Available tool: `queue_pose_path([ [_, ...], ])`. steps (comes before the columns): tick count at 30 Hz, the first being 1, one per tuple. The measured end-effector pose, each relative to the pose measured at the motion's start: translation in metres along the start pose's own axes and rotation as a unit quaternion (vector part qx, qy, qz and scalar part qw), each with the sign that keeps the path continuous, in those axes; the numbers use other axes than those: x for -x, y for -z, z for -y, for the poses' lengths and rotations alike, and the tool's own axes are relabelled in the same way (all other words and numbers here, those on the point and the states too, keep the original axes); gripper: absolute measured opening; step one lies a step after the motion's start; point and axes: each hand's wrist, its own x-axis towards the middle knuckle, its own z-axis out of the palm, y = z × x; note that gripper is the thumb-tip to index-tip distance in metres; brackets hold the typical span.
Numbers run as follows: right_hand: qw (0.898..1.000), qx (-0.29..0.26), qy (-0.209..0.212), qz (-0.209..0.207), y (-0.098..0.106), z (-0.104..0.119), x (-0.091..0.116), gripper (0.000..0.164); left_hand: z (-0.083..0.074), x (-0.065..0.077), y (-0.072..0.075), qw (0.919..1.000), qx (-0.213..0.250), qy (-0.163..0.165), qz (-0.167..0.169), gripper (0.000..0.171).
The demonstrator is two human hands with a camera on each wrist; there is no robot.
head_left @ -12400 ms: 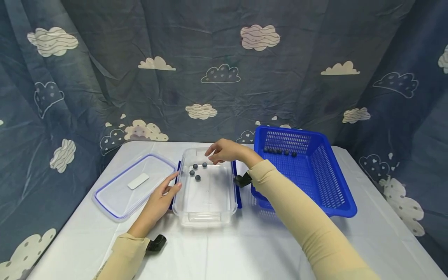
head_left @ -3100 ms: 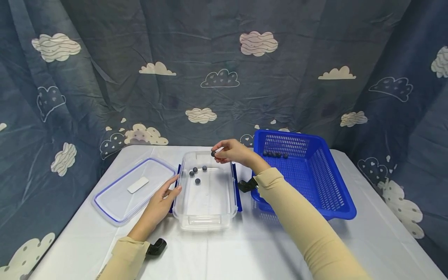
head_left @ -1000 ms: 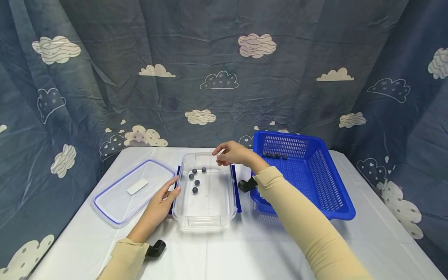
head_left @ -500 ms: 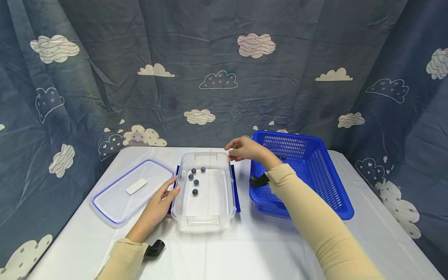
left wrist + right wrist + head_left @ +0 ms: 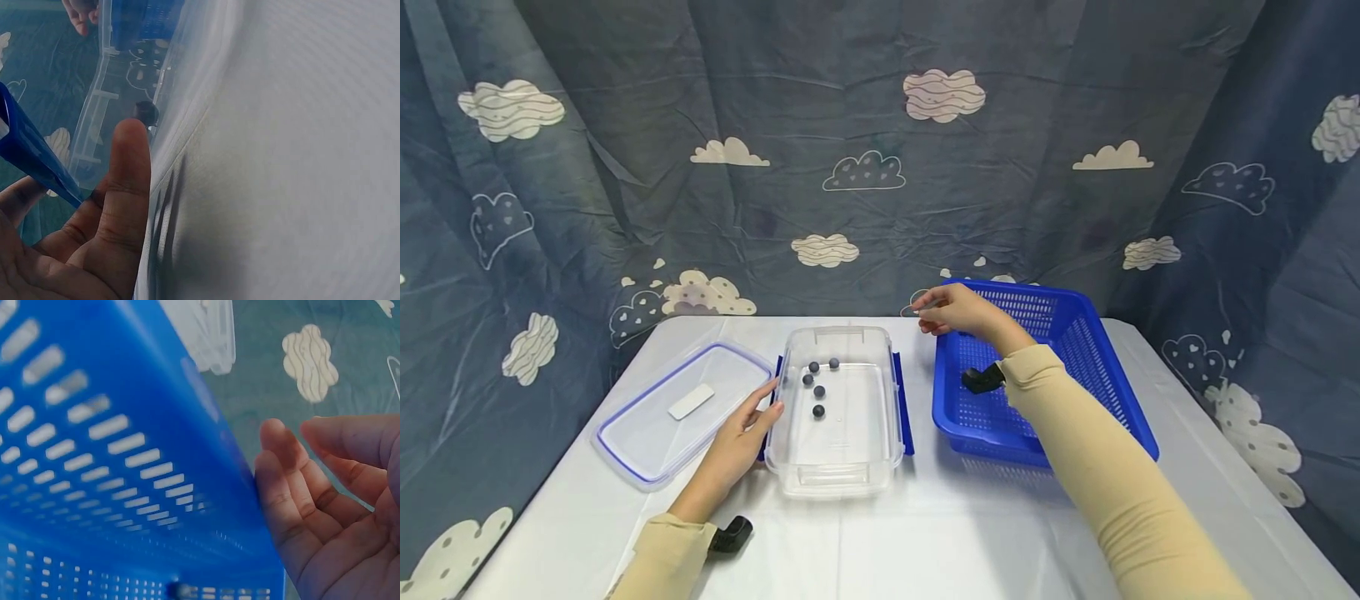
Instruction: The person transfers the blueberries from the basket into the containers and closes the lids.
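In the head view, a clear plastic box (image 5: pixel 835 477) with blue side latches stands mid-table, holding several small dark-blue balls (image 5: pixel 818 412) that look like blueberries. My left hand (image 5: pixel 737 437) rests against its left side, the fingers extended. From the left wrist, the thumb (image 5: pixel 128 181) lies straight along the box, close to the blue latch (image 5: pixel 37 150). My right hand (image 5: pixel 962 312) is over the left rim of a blue basket (image 5: pixel 1093 367), holding nothing, its thumb and fingertips apart. One dark ball (image 5: pixel 180 590) shows inside the basket in the right wrist view; the hand and forearm hide much of the interior.
The clear lid (image 5: pixel 730 375) with a blue seal and a white label (image 5: pixel 691 401) lies left of the box. A white cloth (image 5: pixel 850 550) covers the table. Behind hangs a dark curtain (image 5: pixel 760 75) with cloud prints.
Since the 3.1 s frame, the ball my right hand pinched is lying in the box with the others. That hand has then moved right to the basket. The left hand stays at the box.
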Motion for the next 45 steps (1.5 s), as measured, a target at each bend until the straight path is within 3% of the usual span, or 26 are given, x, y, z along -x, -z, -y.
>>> queue_pose_path([
  [13,0.998,-0.028,-0.020,-0.060,0.033,-0.034,0.002,0.041,0.001,0.003,0.000,0.9999,0.010,0.003,-0.006,0.057],
  [24,0.993,0.009,-0.072,-0.097,0.059,-0.082,0.008,0.046,0.002,0.002,0.001,0.9999,0.013,0.001,-0.005,0.057],
  [36,0.986,0.061,-0.130,-0.081,0.071,-0.135,0.010,0.053,0.004,0.000,0.001,0.9999,-0.009,-0.009,-0.006,0.057],
  [45,0.985,0.075,-0.138,-0.074,0.070,-0.144,0.008,0.060,0.002,-0.002,0.001,0.9999,-0.011,-0.012,-0.005,0.057],
])
